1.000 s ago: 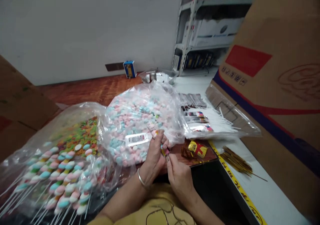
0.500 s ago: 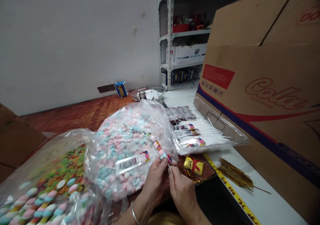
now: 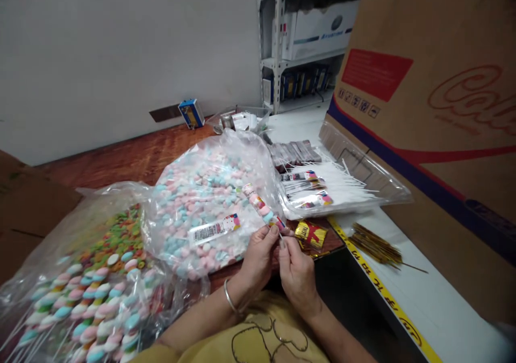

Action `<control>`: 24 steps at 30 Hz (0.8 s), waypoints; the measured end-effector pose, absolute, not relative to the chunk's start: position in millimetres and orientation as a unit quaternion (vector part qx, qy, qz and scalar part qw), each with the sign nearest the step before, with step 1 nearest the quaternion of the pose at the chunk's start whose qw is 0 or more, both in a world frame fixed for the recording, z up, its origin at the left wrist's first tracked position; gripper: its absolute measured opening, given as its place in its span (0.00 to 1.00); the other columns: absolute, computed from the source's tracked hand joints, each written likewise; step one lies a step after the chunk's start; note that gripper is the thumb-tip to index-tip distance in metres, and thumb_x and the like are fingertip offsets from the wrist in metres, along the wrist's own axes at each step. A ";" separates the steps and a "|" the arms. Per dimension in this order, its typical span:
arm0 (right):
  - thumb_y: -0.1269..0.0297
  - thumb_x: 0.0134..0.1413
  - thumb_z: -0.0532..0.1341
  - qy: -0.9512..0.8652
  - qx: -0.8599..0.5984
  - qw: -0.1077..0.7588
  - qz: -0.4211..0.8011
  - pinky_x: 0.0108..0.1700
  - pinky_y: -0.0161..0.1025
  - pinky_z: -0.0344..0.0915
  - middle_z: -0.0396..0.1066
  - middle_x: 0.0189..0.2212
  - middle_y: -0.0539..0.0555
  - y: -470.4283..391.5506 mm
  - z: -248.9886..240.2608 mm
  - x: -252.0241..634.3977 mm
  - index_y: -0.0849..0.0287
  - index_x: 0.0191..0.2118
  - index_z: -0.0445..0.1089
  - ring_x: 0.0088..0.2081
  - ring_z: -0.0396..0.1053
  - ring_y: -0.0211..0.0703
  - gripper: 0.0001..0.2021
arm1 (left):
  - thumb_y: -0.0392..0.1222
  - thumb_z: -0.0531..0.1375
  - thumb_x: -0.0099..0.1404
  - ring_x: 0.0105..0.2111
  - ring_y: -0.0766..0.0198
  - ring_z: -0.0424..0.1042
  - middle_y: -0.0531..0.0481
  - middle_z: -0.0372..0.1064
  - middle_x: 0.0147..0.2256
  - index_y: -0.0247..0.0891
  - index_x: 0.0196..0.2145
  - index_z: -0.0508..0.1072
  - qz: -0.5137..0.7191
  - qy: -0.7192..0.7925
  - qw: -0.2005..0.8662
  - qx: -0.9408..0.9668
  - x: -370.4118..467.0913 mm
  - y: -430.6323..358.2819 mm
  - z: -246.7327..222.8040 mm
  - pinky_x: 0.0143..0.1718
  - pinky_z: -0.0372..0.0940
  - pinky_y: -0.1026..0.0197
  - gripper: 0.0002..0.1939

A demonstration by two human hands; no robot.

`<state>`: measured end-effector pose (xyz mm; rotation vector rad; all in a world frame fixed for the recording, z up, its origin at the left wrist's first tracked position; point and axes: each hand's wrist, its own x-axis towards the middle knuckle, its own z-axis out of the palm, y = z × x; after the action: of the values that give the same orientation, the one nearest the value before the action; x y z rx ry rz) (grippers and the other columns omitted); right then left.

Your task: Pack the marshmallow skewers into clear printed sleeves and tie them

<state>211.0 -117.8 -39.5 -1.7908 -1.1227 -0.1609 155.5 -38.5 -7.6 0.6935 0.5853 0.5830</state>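
One sleeved skewer at my fingertips, many bare ones beside me

I hold a marshmallow skewer in its clear printed sleeve, its upper end slanting away over the big bag of pink and blue marshmallows. My left hand pinches the sleeve's lower end between thumb and curled fingers. My right hand has thumb and forefinger pressed together on the white stick, just below; whether a tie sits between them I cannot tell.

This piece looks partly finished: the sleeve is on, but I see no gold tie around its neck. Another printed sleeve lies flat on the marshmallow bag, seemingly unused. To my left, a heap of threaded skewers has no printed sleeves that I can make out, so by my reckoning much remains. They lie beside colourful gummy rings in clear plastic.

On my right, the clear tray holds many white sticks and a few printed sleeves; how many are filled is unclear. A gold twist-tie packet lies near my right hand, with loose gold ties beyond it.
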 end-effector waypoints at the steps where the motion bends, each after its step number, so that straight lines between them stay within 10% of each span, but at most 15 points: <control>1: 0.64 0.73 0.48 -0.459 -0.736 0.494 -0.059 0.30 0.34 0.67 0.79 0.31 0.56 -117.8 -39.8 210.7 0.58 0.41 0.70 0.28 0.77 0.43 0.15 | 0.54 0.75 0.52 0.29 0.66 0.72 0.47 0.76 0.29 0.34 0.31 0.79 0.272 0.282 0.857 0.336 155.2 -39.5 -7.9 0.34 0.64 0.65 0.20; 12: 0.68 0.71 0.50 -0.504 -0.728 0.425 -0.189 0.30 0.35 0.63 0.74 0.24 0.54 -127.7 -52.6 214.0 0.62 0.42 0.72 0.24 0.71 0.41 0.12 | 0.51 0.78 0.45 0.28 0.66 0.72 0.48 0.76 0.28 0.33 0.30 0.80 0.288 0.297 0.851 0.325 148.9 -34.1 7.2 0.34 0.66 0.63 0.22; 24: 0.64 0.71 0.49 -0.428 -0.728 0.535 0.010 0.26 0.32 0.61 0.69 0.22 0.47 -139.3 -48.1 206.2 0.57 0.40 0.68 0.21 0.67 0.37 0.12 | 0.48 0.78 0.46 0.28 0.67 0.72 0.49 0.77 0.30 0.34 0.32 0.81 0.282 0.300 0.858 0.307 147.0 -42.9 -0.4 0.34 0.67 0.64 0.19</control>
<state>206.2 -139.3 -48.1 -1.7344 -1.0190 0.0228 147.0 -42.9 -0.4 0.6453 0.6306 0.5921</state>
